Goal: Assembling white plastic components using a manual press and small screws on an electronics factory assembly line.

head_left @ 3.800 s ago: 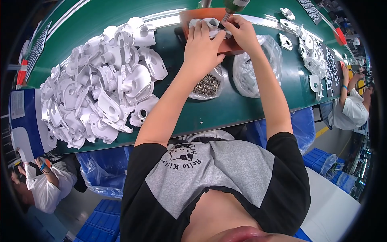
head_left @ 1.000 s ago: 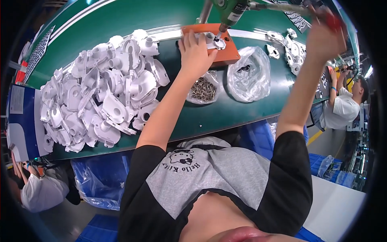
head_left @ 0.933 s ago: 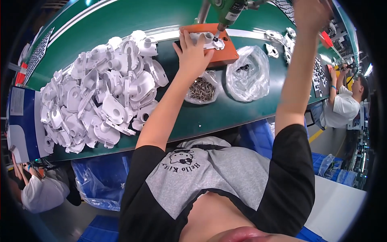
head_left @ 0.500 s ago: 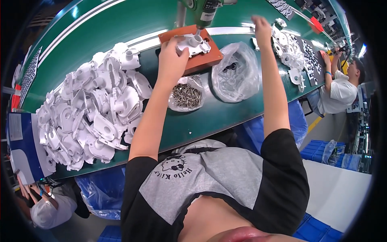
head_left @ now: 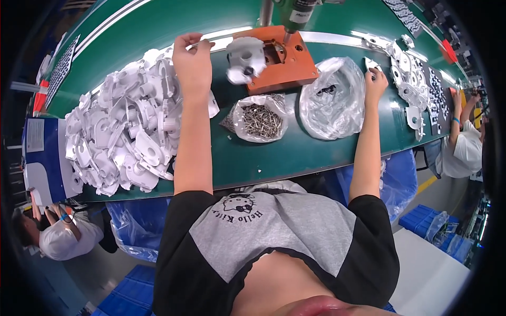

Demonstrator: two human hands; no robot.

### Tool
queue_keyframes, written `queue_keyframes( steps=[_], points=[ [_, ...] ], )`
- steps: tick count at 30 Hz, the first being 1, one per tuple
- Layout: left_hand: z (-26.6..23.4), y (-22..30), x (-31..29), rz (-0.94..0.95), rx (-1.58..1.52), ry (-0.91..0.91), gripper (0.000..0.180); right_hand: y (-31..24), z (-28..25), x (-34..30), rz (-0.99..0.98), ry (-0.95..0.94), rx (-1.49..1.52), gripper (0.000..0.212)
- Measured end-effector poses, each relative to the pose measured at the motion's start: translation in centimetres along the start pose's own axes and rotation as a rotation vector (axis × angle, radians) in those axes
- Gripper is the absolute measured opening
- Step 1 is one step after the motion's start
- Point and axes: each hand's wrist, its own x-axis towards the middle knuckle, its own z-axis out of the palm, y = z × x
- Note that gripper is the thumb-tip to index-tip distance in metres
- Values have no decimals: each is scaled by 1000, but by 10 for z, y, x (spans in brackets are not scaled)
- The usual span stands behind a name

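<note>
My left hand is raised over the right side of a heap of white plastic housings. Its thumb and fingers are apart, with nothing visible between them. A motion-blurred white plastic housing with a round hole is at the left edge of the orange fixture block, touched by neither hand. The block's recess shows under the tip of a green power driver. At the right, my right hand has its fingers closed on the edge of a small white plastic piece on the table.
A clear bag of screws lies in front of the block. Beside it sits a larger clear plastic bag with a few dark pieces. More white parts line the right side. Co-workers sit at far left and far right.
My left hand has let go of the housing and moved left. The housing is out of the fixture's recess, at its left edge. My right hand has come down onto the small white piece.
</note>
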Motion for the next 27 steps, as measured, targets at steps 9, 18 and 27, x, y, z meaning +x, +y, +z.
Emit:
queue_keyframes(
  steps=[9, 18, 27],
  points=[
    [3, -14, -12, 50, 903, -448, 76, -4, -3, -1, -1, 22, 31, 23],
    [-2, 0, -5, -96, 895, -494, 49, 2, -4, -1, -9, -11, 27, 24],
    [-6, -22, -4, 334, 1053, -155, 62, 4, -4, 1, 3, -46, 18, 26]
  ],
)
